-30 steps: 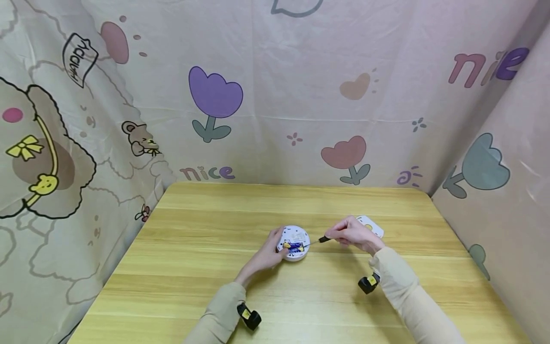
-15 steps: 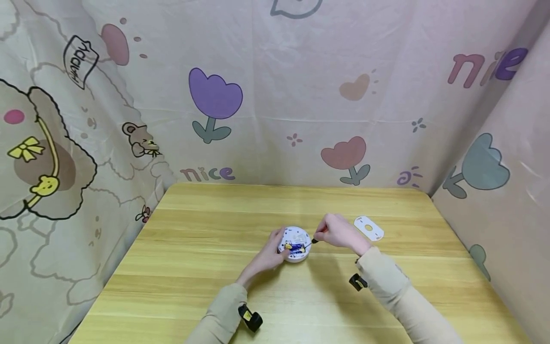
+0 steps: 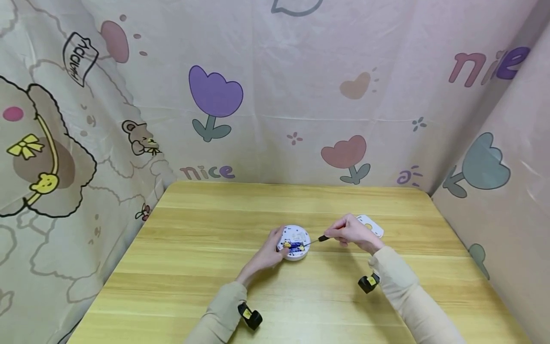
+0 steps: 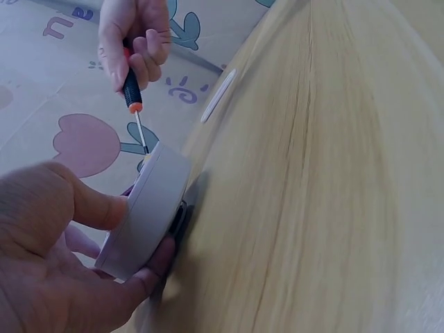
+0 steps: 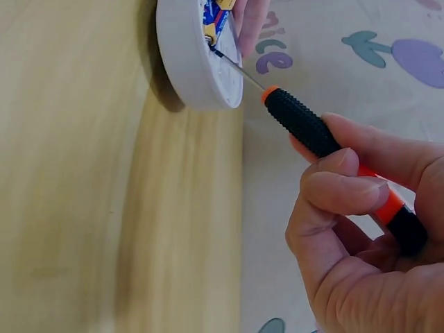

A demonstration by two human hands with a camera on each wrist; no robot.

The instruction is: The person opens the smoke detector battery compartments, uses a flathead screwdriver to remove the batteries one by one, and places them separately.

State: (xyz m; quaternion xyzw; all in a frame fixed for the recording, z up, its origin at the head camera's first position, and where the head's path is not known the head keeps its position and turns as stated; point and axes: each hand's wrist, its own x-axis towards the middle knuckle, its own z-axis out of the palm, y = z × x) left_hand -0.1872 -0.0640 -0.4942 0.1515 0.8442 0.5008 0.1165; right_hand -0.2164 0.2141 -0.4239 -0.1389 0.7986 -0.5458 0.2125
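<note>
hands poke ribbed screwdriver into round, seemingly plastic casing.

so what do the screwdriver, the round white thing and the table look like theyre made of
Screwdriver: thin bare metal shaft; the black and orange handle has a knurled grip, probably rubber or plastic. Round device: smooth matte white shell, most likely moulded plastic. Table: pale yellow top with straight grain lines and a soft sheen, so wood or a wood-look laminate; the pictures cannot settle which.
</note>
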